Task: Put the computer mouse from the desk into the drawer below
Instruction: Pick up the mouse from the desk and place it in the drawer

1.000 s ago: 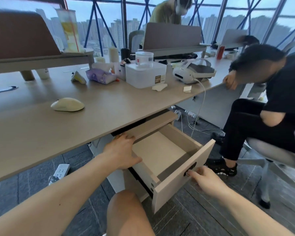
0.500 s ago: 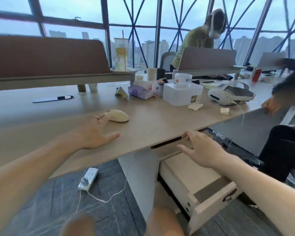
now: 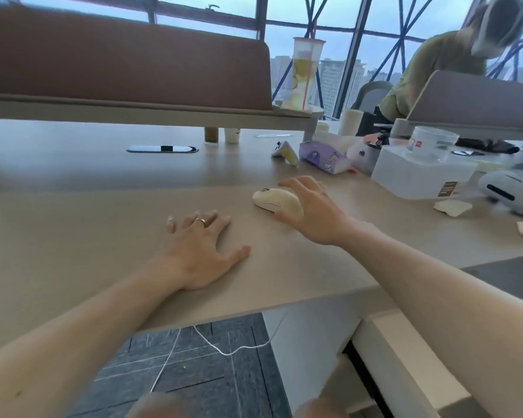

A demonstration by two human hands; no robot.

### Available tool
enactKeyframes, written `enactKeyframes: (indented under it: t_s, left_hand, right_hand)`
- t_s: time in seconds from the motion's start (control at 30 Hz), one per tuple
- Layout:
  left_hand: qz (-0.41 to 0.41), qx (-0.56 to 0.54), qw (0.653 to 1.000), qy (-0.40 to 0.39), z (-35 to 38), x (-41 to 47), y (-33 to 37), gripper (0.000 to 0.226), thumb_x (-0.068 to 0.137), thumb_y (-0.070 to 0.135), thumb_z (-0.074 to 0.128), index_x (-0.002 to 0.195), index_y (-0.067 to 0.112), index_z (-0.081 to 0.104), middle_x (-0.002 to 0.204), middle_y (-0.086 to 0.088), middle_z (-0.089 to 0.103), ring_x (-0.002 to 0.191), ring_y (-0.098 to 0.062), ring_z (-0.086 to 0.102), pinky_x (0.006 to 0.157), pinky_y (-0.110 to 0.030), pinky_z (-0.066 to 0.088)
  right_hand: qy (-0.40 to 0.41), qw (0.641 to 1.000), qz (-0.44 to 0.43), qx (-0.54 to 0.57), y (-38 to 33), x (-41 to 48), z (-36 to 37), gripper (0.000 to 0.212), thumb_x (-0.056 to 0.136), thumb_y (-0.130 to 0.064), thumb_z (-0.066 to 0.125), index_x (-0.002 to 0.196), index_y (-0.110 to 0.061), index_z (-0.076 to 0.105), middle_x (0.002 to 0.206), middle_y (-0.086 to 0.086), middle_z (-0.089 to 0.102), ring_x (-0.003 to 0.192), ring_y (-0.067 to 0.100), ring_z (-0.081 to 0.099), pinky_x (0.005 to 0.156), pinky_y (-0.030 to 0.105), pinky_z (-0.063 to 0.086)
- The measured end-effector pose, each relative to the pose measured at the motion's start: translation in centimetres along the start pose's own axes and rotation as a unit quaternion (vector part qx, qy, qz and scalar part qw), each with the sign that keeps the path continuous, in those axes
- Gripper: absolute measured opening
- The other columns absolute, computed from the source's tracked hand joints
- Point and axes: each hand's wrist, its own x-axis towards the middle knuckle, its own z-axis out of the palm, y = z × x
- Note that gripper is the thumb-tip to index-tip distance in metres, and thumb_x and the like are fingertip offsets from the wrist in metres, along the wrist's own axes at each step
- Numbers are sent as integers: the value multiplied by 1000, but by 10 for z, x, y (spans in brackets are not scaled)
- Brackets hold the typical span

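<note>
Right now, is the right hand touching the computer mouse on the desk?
Touching. The head view shows the right hand curled over the cream computer mouse, thumb against its near side and fingers over its far side. The mouse sits on the desk, not lifted.

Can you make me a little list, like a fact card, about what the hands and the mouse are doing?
mouse: cream computer mouse, sitting on the desk
right hand: right hand cupped over the mouse's near end, fingers curling around it, not lifted
left hand: left hand flat on the desk, beside the mouse, apart from it
ring: on a left-hand finger
drawer: drawer open, partly seen at lower right
</note>
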Motion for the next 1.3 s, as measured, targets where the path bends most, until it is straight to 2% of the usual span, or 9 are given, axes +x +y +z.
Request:
enactKeyframes:
  t_s: [0.13,0.4,0.53,0.63,0.77,1.0,1.07,1.17,1.3]
  left_hand:
    - [1,13,1000,-11,2,3,-2,103,67,94,10,156,42,21,170,6,17,157,-21,7,124,-61,0]
    - [3,24,1000,-17,3,5,-1,103,67,94,9,157,43,17,170,9,14,157,-17,4,124,-60,-1]
    - [3,36,999,-17,2,5,-1,102,69,94,9,157,44,16,170,10,13,157,-16,4,125,-59,1]
    - [1,35,999,-17,2,5,-1,102,68,94,8,157,43,16,170,10,13,157,-16,4,124,-59,1]
    - [-1,34,999,-25,0,4,1,104,67,94,7,157,44,15,170,11,12,157,-16,4,125,-59,2]
    - [-3,18,999,-30,-5,0,4,105,66,94,8,157,42,18,170,10,14,157,-17,7,125,-59,2]
    - [0,4,1000,-12,-5,-2,4,103,69,93,13,156,40,26,168,8,22,155,-19,15,125,-58,7]
    - [30,-28,997,65,-6,-10,13,87,78,82,34,146,30,47,158,2,44,144,-23,40,121,-51,27]
    - [160,-106,978,82,6,-31,62,66,83,60,63,140,28,52,143,2,55,130,-20,51,111,-35,39]
  right_hand:
    - [13,1000,-3,-3,8,30,23,73,86,-49,64,149,-32,34,151,5,33,139,30,31,111,40,28]
    - [54,998,-32,1,18,30,36,60,82,-40,64,140,-38,47,137,-3,52,118,20,56,93,29,43]
    - [48,998,-13,-30,16,26,33,65,76,-44,60,140,-41,45,132,-3,49,120,21,52,91,33,44]
    - [27,999,-12,-37,17,25,36,65,80,-44,58,143,-42,43,139,-2,43,129,23,46,99,36,41]
    - [-4,999,-53,6,18,23,37,54,87,-35,58,140,-35,51,146,0,47,132,20,48,109,32,36]
    - [33,997,-74,10,18,-20,17,44,82,-28,61,125,-26,64,127,-3,63,113,19,60,97,30,44]
    - [42,996,-78,9,24,-42,4,43,82,-27,61,125,-25,64,127,-3,63,111,19,61,96,33,46]
    - [52,995,-85,10,35,-80,-19,43,84,-24,61,127,-23,64,130,-3,61,115,18,60,99,32,44]
    - [87,994,-70,15,55,-135,-52,44,86,-17,63,130,-22,60,134,-6,56,117,13,57,100,24,41]
